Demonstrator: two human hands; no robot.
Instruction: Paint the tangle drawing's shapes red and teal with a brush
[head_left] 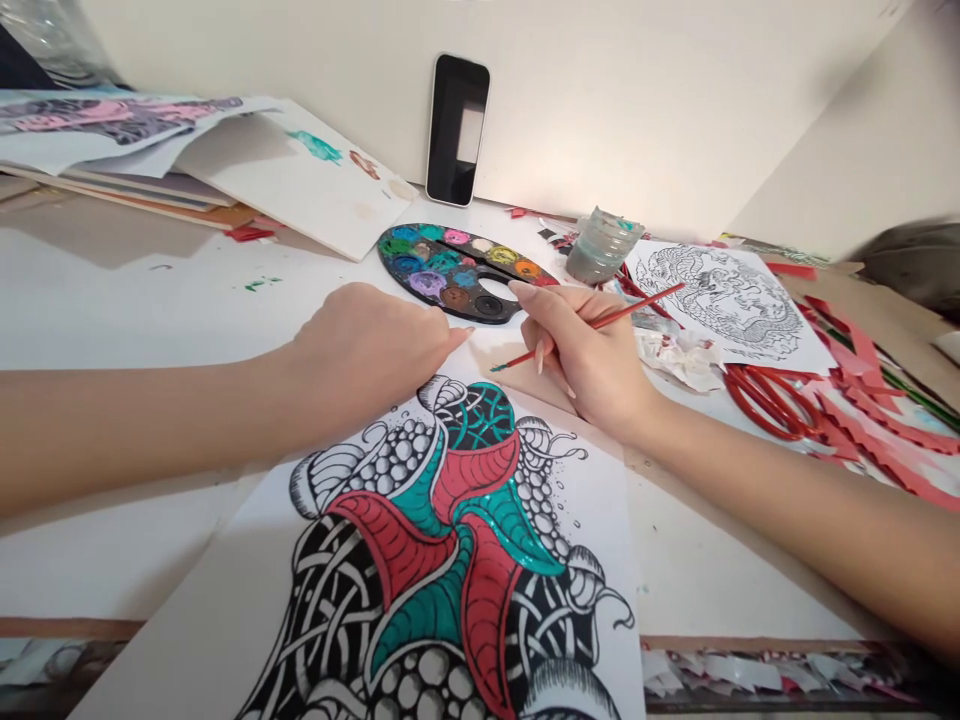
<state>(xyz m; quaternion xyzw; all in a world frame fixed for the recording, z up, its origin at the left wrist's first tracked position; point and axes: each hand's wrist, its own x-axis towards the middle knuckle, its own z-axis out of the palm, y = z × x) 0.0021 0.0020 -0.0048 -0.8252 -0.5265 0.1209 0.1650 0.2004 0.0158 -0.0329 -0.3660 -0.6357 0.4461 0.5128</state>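
My right hand point(581, 350) pinches a thin red paintbrush point(600, 322), its tip just above the top edge of a black-and-white patterned drawing point(450, 560) partly painted red and teal. My left hand point(367, 345) rests curled on the table at the drawing's upper left corner, fingers closed, pressing the sheet. Just beyond both hands lies a black oval paint palette point(457, 270) with several wells of colour.
A cloudy water jar point(602, 243) stands right of the palette. A phone point(457, 128) leans on the wall. A dragon line drawing point(731, 300), red scissors point(772, 398), red paper scraps point(862, 400) and a crumpled tissue point(679, 355) lie right. Stacked papers point(150, 150) lie far left.
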